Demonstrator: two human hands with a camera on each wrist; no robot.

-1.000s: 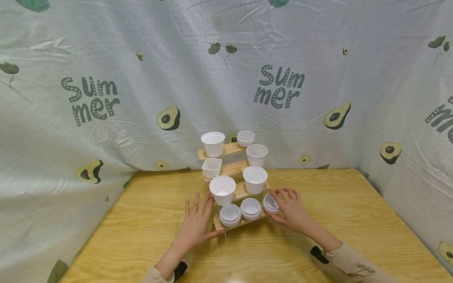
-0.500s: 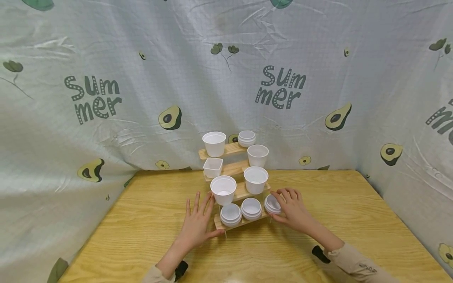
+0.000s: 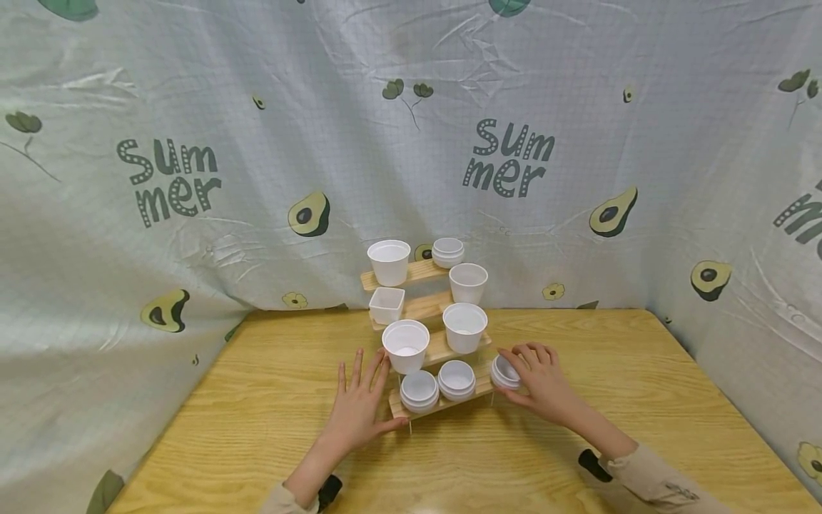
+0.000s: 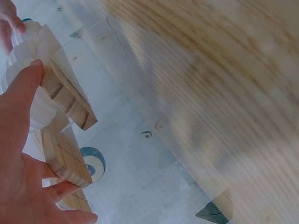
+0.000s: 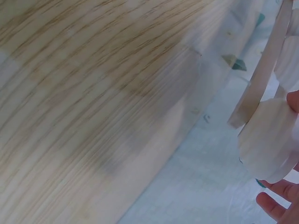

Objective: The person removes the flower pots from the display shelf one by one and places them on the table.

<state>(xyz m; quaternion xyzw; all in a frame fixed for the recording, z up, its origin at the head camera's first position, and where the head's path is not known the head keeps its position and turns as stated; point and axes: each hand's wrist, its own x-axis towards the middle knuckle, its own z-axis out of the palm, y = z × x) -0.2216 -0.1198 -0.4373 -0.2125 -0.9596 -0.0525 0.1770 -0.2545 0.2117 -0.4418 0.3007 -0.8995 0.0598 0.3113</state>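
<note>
A tiered wooden rack (image 3: 426,305) with white pots on its shelves stands on the table. My left hand (image 3: 357,408) lies spread along the rack's left side, its thumb at the lowest shelf's end; in the left wrist view, its fingers touch the end of another shelf (image 4: 65,161). My right hand (image 3: 542,382) pinches a small round white pot (image 3: 504,374) by its sides at the right end of the lowest shelf. The right wrist view has this pot (image 5: 267,142) jutting past the shelf end. Two similar pots, one at the left (image 3: 419,391) and one mid-shelf (image 3: 457,380), share that shelf.
Higher shelves bear white cups, including a large cup (image 3: 405,346), a square pot (image 3: 387,305) and a small pot (image 3: 447,253) at the top. The wooden table (image 3: 257,400) reaches back to a printed cloth (image 3: 359,178) hung behind and at the sides.
My right hand has moved right with the small pot, widening the gap to the middle pot on the lowest shelf. The left hand and the rack stay in place.
</note>
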